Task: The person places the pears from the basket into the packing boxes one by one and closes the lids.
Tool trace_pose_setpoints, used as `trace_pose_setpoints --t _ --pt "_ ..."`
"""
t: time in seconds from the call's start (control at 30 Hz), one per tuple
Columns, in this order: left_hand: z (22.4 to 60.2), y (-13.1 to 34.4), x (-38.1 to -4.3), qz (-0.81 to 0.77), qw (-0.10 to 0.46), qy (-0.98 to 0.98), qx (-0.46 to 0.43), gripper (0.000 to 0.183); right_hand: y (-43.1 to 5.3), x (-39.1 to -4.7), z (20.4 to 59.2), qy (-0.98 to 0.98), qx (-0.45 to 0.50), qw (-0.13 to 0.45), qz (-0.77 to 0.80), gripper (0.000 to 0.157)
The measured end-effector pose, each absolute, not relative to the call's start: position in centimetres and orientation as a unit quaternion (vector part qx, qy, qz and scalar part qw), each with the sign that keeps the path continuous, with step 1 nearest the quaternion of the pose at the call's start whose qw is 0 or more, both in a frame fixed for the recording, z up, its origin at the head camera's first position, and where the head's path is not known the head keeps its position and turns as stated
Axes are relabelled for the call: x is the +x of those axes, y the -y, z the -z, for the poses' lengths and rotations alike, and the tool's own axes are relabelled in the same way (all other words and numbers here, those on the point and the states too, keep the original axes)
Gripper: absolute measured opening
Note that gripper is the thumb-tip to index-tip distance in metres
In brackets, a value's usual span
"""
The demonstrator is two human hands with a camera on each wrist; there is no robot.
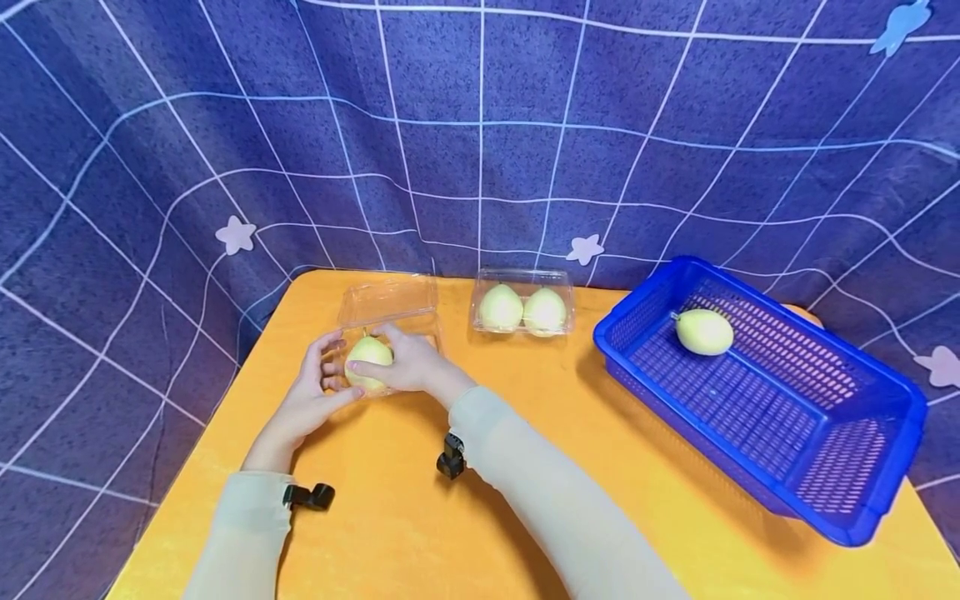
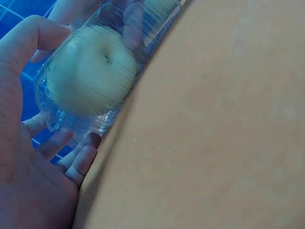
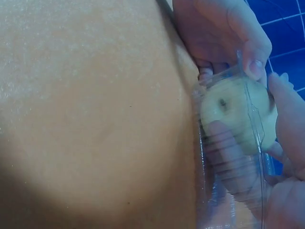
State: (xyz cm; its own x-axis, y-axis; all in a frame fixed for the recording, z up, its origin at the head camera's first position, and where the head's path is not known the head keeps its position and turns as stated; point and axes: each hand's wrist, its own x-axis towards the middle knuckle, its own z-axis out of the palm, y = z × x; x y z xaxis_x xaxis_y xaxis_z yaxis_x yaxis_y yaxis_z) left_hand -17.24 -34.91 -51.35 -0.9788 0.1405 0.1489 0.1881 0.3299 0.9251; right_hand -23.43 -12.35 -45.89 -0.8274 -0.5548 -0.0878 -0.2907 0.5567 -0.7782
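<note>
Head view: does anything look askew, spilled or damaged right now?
Nothing looks spilled, and the held pear shows no clear damage. The blue basket looks skewed: it sits diagonally on the table, whereas the right-hand plastic box sits square to the back edge.

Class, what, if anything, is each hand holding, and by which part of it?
The right hand grips a pear by its sides, thumb on the near side. The left hand holds the clear box at its left end.

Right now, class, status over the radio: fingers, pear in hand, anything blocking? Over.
Left fingers hold clear container. Right fingers grip pear, upright at its left end. Open lid tilted back behind; nothing seems blocking.
</note>
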Motion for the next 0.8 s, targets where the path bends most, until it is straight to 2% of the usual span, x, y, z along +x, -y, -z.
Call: trace_pose_setpoints --t 0.17,0.47,0.8 --pt "51.4 35.0 -17.2 0.572 0.017 0.815 -0.097 0.101 11.9 -23.6 45.6 -0.870 -0.267 0.164 0.380 0.083" --pt "51.4 34.8 -17.4 0.573 0.008 0.814 -0.096 0.101 11.2 -23.6 45.5 -0.866 -0.278 0.156 0.385 0.079" --pt "51.5 34.9 -17.3 0.573 0.013 0.815 -0.090 0.101 11.5 -24.0 45.6 -0.850 -0.295 0.193 0.391 0.080"
